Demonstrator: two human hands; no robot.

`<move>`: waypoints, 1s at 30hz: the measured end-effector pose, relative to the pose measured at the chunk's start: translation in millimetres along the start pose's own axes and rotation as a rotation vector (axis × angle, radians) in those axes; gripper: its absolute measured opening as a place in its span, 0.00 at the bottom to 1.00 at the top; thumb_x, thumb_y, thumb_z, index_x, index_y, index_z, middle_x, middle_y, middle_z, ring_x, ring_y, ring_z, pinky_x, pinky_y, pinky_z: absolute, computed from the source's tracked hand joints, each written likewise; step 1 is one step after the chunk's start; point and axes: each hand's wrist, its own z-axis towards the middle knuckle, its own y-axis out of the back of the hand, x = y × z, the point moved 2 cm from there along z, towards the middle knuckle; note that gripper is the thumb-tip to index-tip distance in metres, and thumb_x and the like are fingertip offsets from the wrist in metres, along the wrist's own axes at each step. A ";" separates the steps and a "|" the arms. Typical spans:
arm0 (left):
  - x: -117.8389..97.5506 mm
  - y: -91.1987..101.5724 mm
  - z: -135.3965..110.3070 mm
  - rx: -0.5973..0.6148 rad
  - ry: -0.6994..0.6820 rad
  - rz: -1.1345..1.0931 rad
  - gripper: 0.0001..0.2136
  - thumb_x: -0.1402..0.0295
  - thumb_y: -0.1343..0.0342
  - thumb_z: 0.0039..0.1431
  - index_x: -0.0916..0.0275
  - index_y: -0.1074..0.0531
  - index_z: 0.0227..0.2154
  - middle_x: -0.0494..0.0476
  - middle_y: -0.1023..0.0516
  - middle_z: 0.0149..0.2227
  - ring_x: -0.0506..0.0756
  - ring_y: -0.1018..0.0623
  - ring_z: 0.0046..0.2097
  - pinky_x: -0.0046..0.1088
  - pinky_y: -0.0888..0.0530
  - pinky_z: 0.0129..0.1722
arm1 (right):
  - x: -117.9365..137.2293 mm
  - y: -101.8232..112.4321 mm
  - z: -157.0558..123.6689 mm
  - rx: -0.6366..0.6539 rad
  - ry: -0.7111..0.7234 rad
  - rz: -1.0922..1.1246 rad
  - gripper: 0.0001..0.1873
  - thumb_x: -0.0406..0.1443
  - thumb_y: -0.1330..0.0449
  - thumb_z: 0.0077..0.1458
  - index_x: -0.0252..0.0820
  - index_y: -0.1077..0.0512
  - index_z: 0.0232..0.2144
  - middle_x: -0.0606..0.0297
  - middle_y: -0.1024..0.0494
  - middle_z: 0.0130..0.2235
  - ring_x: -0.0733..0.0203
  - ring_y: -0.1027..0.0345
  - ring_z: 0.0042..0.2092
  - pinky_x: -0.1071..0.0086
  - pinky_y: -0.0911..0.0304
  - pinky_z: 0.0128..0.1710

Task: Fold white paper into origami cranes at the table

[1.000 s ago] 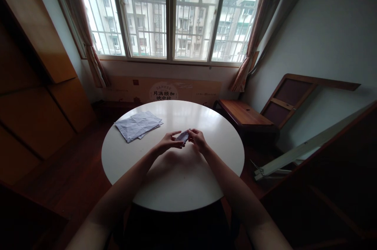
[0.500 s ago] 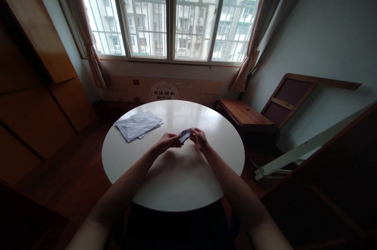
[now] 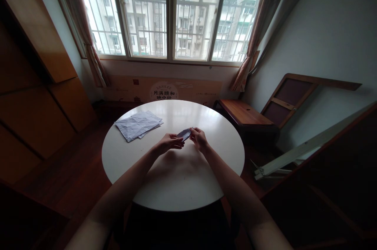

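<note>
Small piece: the little grey-blue bit [image 3: 184, 134], folded paper by the look of it, sits between both hands, held up off the white tabletop [image 3: 182, 183].
Left hand: this one [image 3: 170, 142] is grasping the left end, fingers curled around it. Imo that's your anchor, so go firm but don't crush it.
Right hand: this one [image 3: 199, 139] is pinching the far right end with its fingertips. Good spot for fine work; I'd press lightly along the edge rather than tug.
Creases: too small to make out from here, tbh. I'd line up the edges before pressing anything flat, since thin paper probably won't forgive a crooked one.
Support: working in midair is wobbly imo; resting the piece on the tabletop should give crisper pressure.
Crumpled sheets: the stack [image 3: 138, 124] lies left of the hands, well out of elbow range.
</note>
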 end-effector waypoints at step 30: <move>-14.0 -5.1 1.2 -0.246 -0.537 0.151 0.19 0.57 0.33 0.45 0.66 0.21 0.36 0.61 0.19 0.41 0.62 0.21 0.44 0.40 0.21 0.44 | 6.9 -5.9 -2.9 0.084 0.104 0.057 0.24 0.52 0.30 0.35 0.46 0.32 0.30 0.69 0.29 0.28 0.65 0.36 0.29 0.70 0.41 0.28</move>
